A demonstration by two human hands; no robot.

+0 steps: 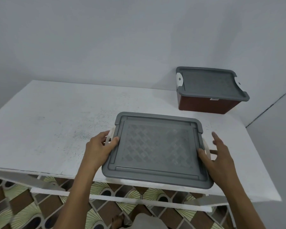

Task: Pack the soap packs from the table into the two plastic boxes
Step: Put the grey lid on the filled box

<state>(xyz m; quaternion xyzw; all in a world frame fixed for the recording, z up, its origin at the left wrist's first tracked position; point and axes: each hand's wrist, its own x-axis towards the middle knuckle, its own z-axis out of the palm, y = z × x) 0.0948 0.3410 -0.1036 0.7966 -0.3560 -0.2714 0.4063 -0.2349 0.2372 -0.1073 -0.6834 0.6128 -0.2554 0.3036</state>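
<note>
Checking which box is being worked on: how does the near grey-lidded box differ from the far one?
The near box sits at the table's front edge; the far box stands back right by the wall. The left hand grips the near box's side latch and the right hand touches its lid; nothing touches the far box. The far box shows a brown side; the near box's is hidden. Both wear grey patterned lids.

Grey lattice-patterned lid [157,150], white table [56,116]
</note>
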